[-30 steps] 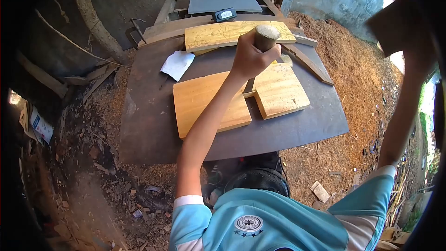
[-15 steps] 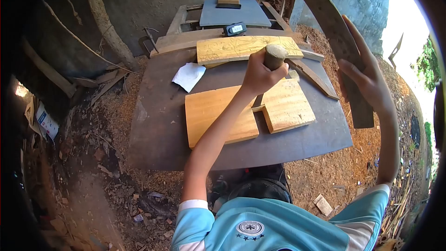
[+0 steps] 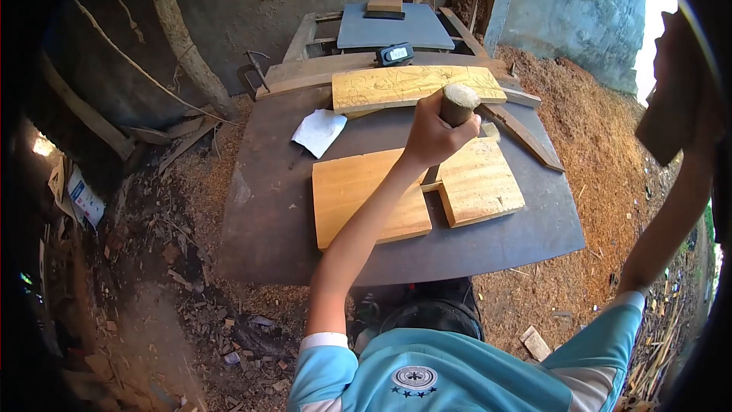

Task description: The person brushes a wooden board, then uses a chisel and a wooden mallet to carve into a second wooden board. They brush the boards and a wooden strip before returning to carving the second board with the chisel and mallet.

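Note:
My left hand (image 3: 436,133) is wrapped round the thick wooden handle of a chisel (image 3: 461,97), held upright. Its blade goes down into the notch of a light wooden board (image 3: 366,194); the tip is hidden behind my hand and wrist. Right of the notch lies the other part of the board (image 3: 482,183). Out at the far right, my right hand (image 3: 703,133) is raised in shadow, gripping a dark wooden bar (image 3: 669,111). Much of that hand and bar is lost in the dark edge of the view.
Behind the board lie a plank with drawn patterns (image 3: 412,88), a white paper (image 3: 319,133) and a dark wooden strip (image 3: 526,137). A small black device (image 3: 394,54) sits farther back on the table (image 3: 267,206). A clamp (image 3: 255,72) grips the left edge. Sawdust covers the ground.
My right hand has swung the wooden bar outward to the right, away from the chisel. My left hand keeps its hold on the chisel; the whole view has shifted slightly.

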The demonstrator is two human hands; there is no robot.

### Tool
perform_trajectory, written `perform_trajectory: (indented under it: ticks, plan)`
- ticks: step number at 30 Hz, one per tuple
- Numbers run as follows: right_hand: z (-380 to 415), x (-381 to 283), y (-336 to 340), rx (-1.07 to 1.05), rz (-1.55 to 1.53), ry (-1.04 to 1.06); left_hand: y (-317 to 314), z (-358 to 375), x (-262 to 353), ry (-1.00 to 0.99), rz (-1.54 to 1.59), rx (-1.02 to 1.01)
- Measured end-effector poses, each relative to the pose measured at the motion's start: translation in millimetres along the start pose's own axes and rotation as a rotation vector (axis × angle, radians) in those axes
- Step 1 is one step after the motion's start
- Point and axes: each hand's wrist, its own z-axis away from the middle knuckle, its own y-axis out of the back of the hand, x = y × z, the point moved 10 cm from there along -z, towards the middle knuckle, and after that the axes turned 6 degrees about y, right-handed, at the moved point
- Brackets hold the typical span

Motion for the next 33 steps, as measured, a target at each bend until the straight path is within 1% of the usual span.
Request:
perform_trajectory:
  ticks: [2,3,4,5,6,7,8,10,11,12,14,15,16,18,19,21,22,24,27,28,30,32,33]
  plan:
    - [7,-1,-29,-0.088,0.06,0.033,0,0,1,0.01,0.012,0.003]
    - [19,-2,-55,-0.2,0.114,0.014,0,0,4,-0.005,0.014,0.012]
    - [31,-5,-83,-0.333,0.156,-0.027,0,0,6,-0.02,0.013,0.022]
    - [42,-20,-105,-0.46,0.176,-0.099,0,-1,2,0.009,-0.02,0.02]
    - [48,-30,-113,-0.536,0.178,-0.179,0,-2,-4,0.047,-0.056,0.005]
    - [50,-36,-109,-0.557,0.182,-0.218,-3,0,-7,0.058,0.025,-0.026]
    - [47,-29,-103,-0.557,0.191,-0.202,-3,2,-4,0.025,0.021,-0.007]
    - [24,-15,-43,-0.301,0.262,0.053,0,-1,5,-0.057,0.005,0.032]
    - [15,-13,-14,-0.162,0.314,0.125,-2,0,-1,0.014,0.037,0.003]
    - [7,-15,4,-0.092,0.282,0.075,-2,1,0,-0.013,0.024,0.006]
    - [-19,-19,27,-0.015,0.137,-0.361,-1,-1,4,-0.082,-0.008,0.011]
    - [-23,-21,35,0.023,0.073,-0.546,0,-1,6,-0.099,-0.013,0.018]
    - [-23,-21,37,0.067,0.046,-0.481,0,0,8,-0.113,-0.017,0.025]
    - [-10,0,40,0.104,0.009,-0.228,-1,1,8,-0.107,-0.011,0.024]
    - [2,19,43,0.137,-0.027,-0.13,-1,0,6,-0.09,-0.001,0.017]
    - [28,75,45,0.18,-0.109,-0.018,-2,-1,6,-0.079,0.006,0.011]
    - [40,108,41,0.181,-0.155,0.006,-5,-1,1,-0.022,0.031,-0.002]
    - [65,146,1,0.104,-0.239,-0.046,-3,0,-5,0.082,0.07,-0.004]
    - [105,148,-110,-0.111,-0.372,-0.303,1,-3,-6,0.089,0.0,0.041]
    - [125,169,-140,-0.211,-0.575,-0.472,0,-3,-7,0.102,-0.013,0.048]
    - [147,202,-173,-0.181,-0.682,-0.527,1,-4,-3,0.105,-0.052,0.066]
    - [158,219,-188,-0.151,-0.785,-0.592,1,-3,1,0.113,-0.096,0.103]
    - [155,220,-187,-0.136,-0.769,-0.593,2,-3,4,0.097,-0.113,0.124]
